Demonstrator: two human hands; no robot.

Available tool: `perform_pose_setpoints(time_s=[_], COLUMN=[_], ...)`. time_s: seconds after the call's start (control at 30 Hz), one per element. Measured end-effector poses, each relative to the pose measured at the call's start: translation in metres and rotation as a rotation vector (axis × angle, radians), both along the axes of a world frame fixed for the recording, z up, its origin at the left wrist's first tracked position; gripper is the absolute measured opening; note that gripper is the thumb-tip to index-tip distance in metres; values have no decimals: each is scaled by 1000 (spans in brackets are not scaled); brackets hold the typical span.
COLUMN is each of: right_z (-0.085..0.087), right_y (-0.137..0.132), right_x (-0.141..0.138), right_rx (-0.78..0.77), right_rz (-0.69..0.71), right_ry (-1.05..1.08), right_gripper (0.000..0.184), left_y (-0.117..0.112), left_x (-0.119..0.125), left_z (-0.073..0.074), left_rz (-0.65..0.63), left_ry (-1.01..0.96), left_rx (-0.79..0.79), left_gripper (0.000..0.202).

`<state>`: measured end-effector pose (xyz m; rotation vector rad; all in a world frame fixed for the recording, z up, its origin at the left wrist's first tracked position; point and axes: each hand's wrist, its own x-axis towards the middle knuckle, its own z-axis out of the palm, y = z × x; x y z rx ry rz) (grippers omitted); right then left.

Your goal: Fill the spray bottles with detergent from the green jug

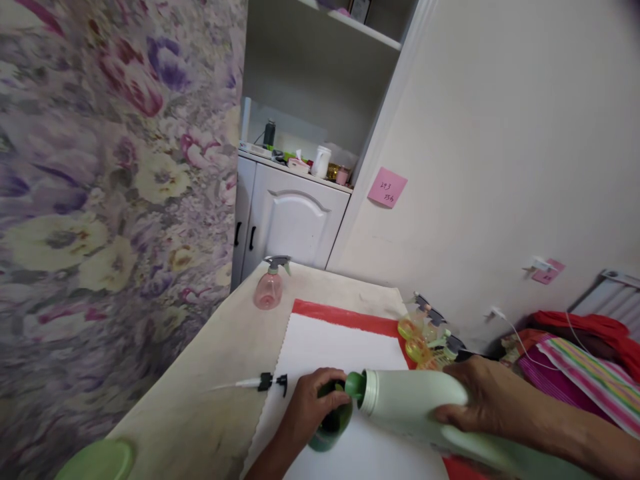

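The right hand (477, 397) is clamping firmly on a big pale green bottle (410, 400), thumb on the near side, and that bottle is lying almost level in the air, its threaded mouth pointing toward the left hand (311, 403)! Something bright green is showing right at that mouth, and whether it is liquid or a solid piece, I cannot tell. Down below, the left hand is closing around the top of a small dark green bottle (330, 437), which is sitting over a white sheet (345, 340), its opening mostly hiding behind the fingers. Just left of that hand, a black pump head (273, 382) is lying on its side, its pale tube (243, 384) stretching away across the cream tabletop (200, 400). A red layer (345, 317) is peeking out from under the white sheet at the far edge, and beyond its left corner a pink spray bottle (269, 291) with a grey trigger is standing upright. Over on the right, yellow-tinted spray bottles (410, 327) are crowding together near the wall, while a light green round object (97, 460) is edging into the bottom left corner. Farther out, a white cabinet (295, 213) is backing the scene, a floral-patterned surface (115, 167) is filling the left, and a pink sticky note (387, 187) is clinging to the wall.
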<state>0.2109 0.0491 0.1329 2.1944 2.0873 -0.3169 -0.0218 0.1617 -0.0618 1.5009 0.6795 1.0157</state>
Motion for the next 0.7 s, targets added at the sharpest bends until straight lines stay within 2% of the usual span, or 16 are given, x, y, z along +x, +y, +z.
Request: perform_pose_setpoints(time_s=[0.7], right_z=[6], right_y=[5], right_x=[-2], right_rx=[20], right_rz=[26], right_ry=[-28], right_gripper=[26], left_y=[0], left_x=[0], left_z=[1], left_rz=[9], left_ry=[13], left_rx=[-9], left_gripper=[20])
